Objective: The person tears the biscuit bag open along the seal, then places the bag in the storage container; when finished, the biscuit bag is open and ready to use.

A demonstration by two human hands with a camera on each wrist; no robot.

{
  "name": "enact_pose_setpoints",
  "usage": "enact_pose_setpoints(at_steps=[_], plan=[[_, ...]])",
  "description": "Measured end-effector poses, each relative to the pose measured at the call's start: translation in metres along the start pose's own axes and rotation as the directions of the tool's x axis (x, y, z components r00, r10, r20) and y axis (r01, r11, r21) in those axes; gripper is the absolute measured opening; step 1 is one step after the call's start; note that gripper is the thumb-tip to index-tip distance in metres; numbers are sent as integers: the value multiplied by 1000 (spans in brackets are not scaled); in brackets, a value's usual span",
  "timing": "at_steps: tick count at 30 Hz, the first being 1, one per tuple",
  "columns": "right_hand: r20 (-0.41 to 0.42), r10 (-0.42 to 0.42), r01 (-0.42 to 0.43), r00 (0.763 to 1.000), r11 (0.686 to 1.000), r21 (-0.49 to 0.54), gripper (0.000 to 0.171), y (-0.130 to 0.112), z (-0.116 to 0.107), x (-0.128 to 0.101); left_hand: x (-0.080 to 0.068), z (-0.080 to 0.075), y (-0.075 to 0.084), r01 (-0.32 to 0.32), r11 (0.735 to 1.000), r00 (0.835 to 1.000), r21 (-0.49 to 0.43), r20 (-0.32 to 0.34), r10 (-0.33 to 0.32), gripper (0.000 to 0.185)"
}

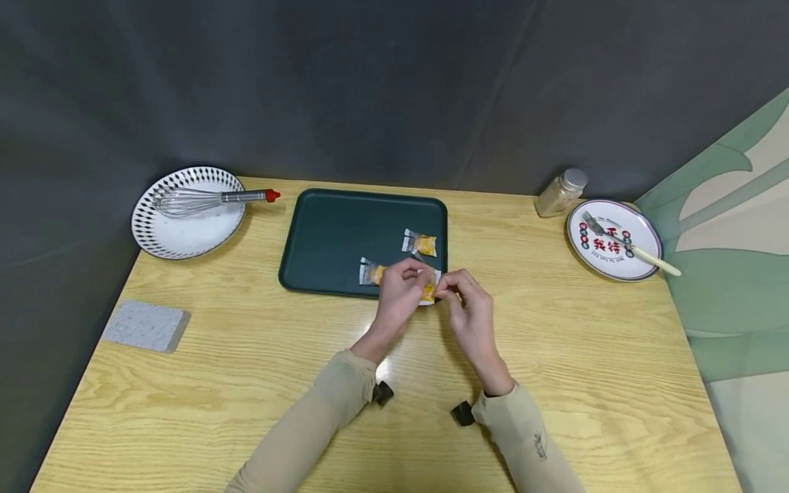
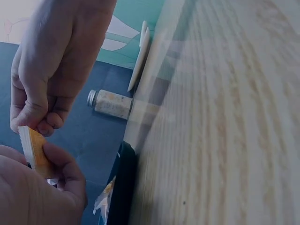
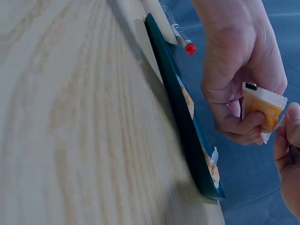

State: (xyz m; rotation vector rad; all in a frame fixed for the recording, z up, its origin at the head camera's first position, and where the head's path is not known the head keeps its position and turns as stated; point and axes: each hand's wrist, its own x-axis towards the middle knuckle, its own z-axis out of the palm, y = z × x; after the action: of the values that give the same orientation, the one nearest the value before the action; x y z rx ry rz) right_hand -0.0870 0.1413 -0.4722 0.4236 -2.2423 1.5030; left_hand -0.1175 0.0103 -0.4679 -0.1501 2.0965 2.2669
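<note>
Both hands on one small yellow snack packet (image 1: 429, 291), held just above the near edge of the green tray (image 1: 333, 233), over the counter (image 1: 246, 383).

Left hand (image 1: 397, 294): grip is thumb and fingers pinched on the packet's left side; the right wrist view shows the crimped top edge standing proud above the fingers. Right hand (image 1: 471, 315): fingertips pinched at the packet's right edge. Looks like a tear-open in hand.

To do it well, I'd say:
- keep both pinches close together at the crimp, so the tear starts at the serration and doesn't just stretch the film
- pull opposite ways, one hand away and one toward the body, not straight apart
- squeeze the wrapper only, not the contents
- stay over the tray so crumbs land there

Two more packets lie on the tray: one (image 1: 420, 243) further back, one (image 1: 372, 272) just left of the left hand, partly hidden.

Elsewhere: whisk (image 1: 203, 200) on a plate (image 1: 185, 233) far left, sponge (image 1: 146, 326) near left, spice jar (image 1: 559, 193) and fork (image 1: 629, 243) on a printed plate (image 1: 641, 263) far right.
</note>
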Motion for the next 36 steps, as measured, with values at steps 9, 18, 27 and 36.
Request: enact_pose_setpoints(at_steps=[9, 18, 27, 36], plan=[[7, -2, 1, 1000, 999, 46, 13, 2, -2, -4, 1, 4, -3, -8, 1000, 1000, 21, -22, 9, 6], [49, -17, 13, 999, 996, 85, 14, -17, 11, -10, 14, -11, -6, 8, 999, 997, -47, -77, -12, 7], [-10, 283, -278, 959, 949, 147, 9, -8, -1, 20, 9, -23, -4, 55, 996, 997, -67, 65, -51, 9], [120, 299, -305, 947, 952, 34, 24, -2, -3, 34, 6, -43, 5, 115, 982, 987, -153, 130, -96, 9]])
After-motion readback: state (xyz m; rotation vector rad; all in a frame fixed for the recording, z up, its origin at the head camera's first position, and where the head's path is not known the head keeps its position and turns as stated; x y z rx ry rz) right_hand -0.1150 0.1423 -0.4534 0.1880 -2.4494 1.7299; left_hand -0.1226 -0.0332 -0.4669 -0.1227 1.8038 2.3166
